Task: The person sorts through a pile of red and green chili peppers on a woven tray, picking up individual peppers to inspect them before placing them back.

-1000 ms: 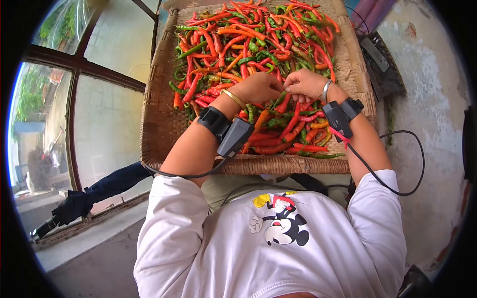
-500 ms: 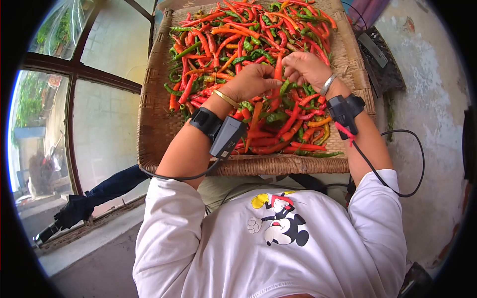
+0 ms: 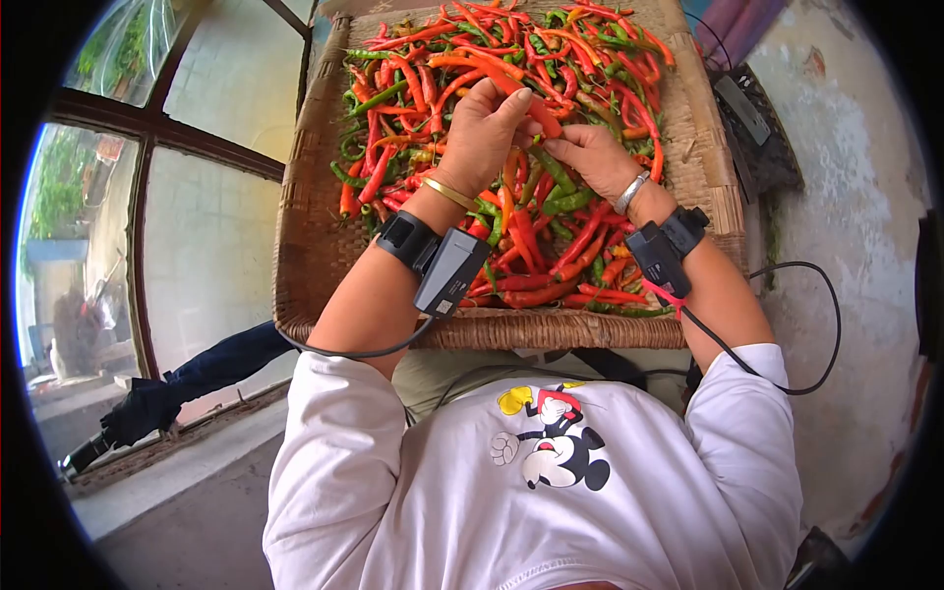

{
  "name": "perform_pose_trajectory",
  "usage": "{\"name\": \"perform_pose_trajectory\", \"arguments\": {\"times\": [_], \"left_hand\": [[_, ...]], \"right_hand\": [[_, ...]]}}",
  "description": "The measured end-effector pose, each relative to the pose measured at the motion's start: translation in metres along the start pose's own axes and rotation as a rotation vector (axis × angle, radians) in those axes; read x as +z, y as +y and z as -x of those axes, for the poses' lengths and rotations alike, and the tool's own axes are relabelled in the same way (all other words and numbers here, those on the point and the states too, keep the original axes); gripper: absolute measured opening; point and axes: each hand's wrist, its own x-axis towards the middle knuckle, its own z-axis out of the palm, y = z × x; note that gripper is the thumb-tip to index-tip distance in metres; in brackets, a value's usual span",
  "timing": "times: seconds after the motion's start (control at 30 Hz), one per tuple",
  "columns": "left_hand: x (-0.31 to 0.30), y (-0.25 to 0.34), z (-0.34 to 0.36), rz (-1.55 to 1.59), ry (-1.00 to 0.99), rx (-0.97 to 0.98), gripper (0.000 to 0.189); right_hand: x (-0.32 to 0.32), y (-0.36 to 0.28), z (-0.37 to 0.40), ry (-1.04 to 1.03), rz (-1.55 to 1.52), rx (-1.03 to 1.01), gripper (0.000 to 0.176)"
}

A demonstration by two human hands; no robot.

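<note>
A shallow woven basket [image 3: 551, 329] lies in front of me with many red, green and orange chili peppers [image 3: 580, 241] in it. Over the middle of the heap, my left hand [image 3: 487, 138] is closed around a large red pepper [image 3: 539, 112], thumb on its near side. The pepper slants down to the right, its stem end towards my right hand [image 3: 595, 162]. My right hand's thumb and fingers are pinched together at that stem end, close to my left fingertips. The stem itself is mostly hidden.
A framed window [image 3: 147, 147] runs along the left, with a folded dark umbrella [image 3: 226, 364] below it. Right of the basket are a black object [image 3: 752, 118] and a stained wall [image 3: 846, 197]. A black cable [image 3: 836, 324] loops beside my right arm.
My left hand has moved slightly up, now gripping a large red pepper raised over the heap. My right hand has shifted down and left, to its stem end.
</note>
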Motion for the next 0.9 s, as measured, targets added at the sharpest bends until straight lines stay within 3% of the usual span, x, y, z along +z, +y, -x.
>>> {"name": "perform_pose_trajectory", "arguments": {"times": [0.07, 0.13, 0.2, 0.3, 0.37, 0.43, 0.53, 0.6, 0.67, 0.7, 0.8, 0.83, 0.9], "left_hand": [[0.001, -0.006, -0.002, -0.009, 0.013, 0.006, 0.013], [0.000, -0.006, -0.003, -0.019, 0.025, 0.008, 0.016], [-0.005, -0.004, -0.003, -0.076, 0.013, -0.318, 0.020], [-0.015, -0.005, -0.004, 0.163, 0.007, -0.472, 0.024], [-0.022, -0.007, -0.010, 0.104, 0.047, -0.459, 0.025], [-0.029, -0.002, -0.015, 0.023, 0.175, -0.313, 0.022], [-0.057, 0.003, -0.031, 0.144, 0.187, -0.217, 0.021], [-0.060, 0.005, -0.038, 0.212, 0.215, -0.183, 0.021], [-0.046, 0.023, -0.039, 0.351, 0.075, 0.011, 0.022], [-0.048, 0.020, -0.039, 0.353, 0.076, 0.015, 0.022], [-0.041, 0.013, -0.031, -0.080, 0.123, -0.040, 0.033], [-0.035, 0.015, -0.022, -0.350, 0.039, -0.102, 0.037], [-0.029, 0.000, -0.015, -0.602, -0.150, -0.179, 0.030]], "right_hand": [[0.001, -0.001, 0.000, 0.042, -0.035, -0.024, 0.021], [0.003, 0.003, -0.002, 0.060, 0.132, -0.184, 0.022], [0.005, -0.003, 0.002, 0.064, 0.278, -0.288, 0.022], [0.011, -0.014, 0.005, 0.067, 0.464, -0.465, 0.022], [0.013, -0.019, 0.008, -0.043, 0.134, -0.122, 0.019], [0.009, -0.016, 0.006, -0.054, 0.075, -0.080, 0.016], [-0.004, -0.010, 0.003, -0.205, 0.058, 0.204, 0.017], [-0.005, -0.011, 0.003, -0.213, 0.106, 0.212, 0.017], [-0.004, -0.009, 0.002, -0.223, 0.158, 0.220, 0.017], [-0.002, -0.004, 0.001, -0.198, 0.168, 0.214, 0.018], [-0.003, 0.004, -0.002, -0.131, 0.134, 0.177, 0.020], [-0.003, 0.002, -0.002, -0.083, 0.081, 0.146, 0.021], [-0.005, -0.005, 0.001, -0.031, 0.054, 0.117, 0.023]]}}
